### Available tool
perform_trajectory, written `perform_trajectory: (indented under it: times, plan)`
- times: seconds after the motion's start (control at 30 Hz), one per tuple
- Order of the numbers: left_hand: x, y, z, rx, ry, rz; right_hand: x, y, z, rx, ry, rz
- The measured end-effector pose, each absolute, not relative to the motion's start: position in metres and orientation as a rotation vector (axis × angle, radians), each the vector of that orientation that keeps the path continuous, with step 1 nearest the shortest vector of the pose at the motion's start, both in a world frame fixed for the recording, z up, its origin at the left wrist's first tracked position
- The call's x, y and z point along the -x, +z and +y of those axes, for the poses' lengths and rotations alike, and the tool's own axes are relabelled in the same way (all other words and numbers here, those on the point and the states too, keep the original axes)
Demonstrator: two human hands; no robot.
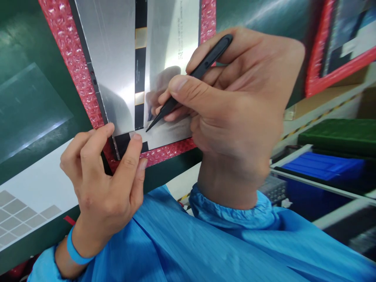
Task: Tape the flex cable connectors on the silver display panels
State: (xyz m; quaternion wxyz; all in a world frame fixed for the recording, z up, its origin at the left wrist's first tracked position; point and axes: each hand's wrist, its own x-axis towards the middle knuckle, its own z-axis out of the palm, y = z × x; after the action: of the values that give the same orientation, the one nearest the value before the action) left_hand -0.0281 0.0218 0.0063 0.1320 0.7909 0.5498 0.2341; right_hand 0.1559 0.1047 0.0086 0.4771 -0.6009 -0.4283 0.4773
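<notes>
A flat device with two silvery panels (114,58) lies on pink bubble wrap (66,51), a dark strip running between the panels. Along its lower edge is a pale grey strip (169,135). My right hand (229,90) grips black pointed tweezers (202,66), whose tip meets or hovers just over the pale strip. The fingers of my left hand (105,176) are apart; the index fingertip rests at the strip's left end and another fingertip touches the device's lower left corner. Nothing is held in my left hand.
A clear plastic sheet (32,109) lies on the green table (17,47) at left. Below it is a white sheet with grey squares (25,213). Another device in red wrap (311,74) stands upper right. Blue (323,164) and green (340,135) containers are at right.
</notes>
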Motion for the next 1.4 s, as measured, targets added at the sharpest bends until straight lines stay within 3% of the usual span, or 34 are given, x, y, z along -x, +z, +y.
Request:
perform_trajectory:
  times: [0.43,0.73,1.07,1.2,1.4]
  plan:
    - [0.024,-0.002,0.019,-2.351,0.68,1.723,-0.157,-0.002,0.104,1.414,1.101,-1.0]
    - [0.005,0.002,0.014,-2.38,0.267,1.812,-0.149,-0.004,0.109,1.358,1.134,-0.794]
    - [0.047,0.02,-0.004,-2.423,0.12,1.922,-0.141,0.0,0.107,1.371,1.211,-0.68]
    - [0.103,0.062,0.055,-2.174,0.077,1.971,-0.155,0.013,0.12,1.425,1.282,-0.81]
    - [0.185,0.09,0.23,-1.981,0.083,2.298,-0.143,0.044,0.154,1.384,1.28,-1.003]
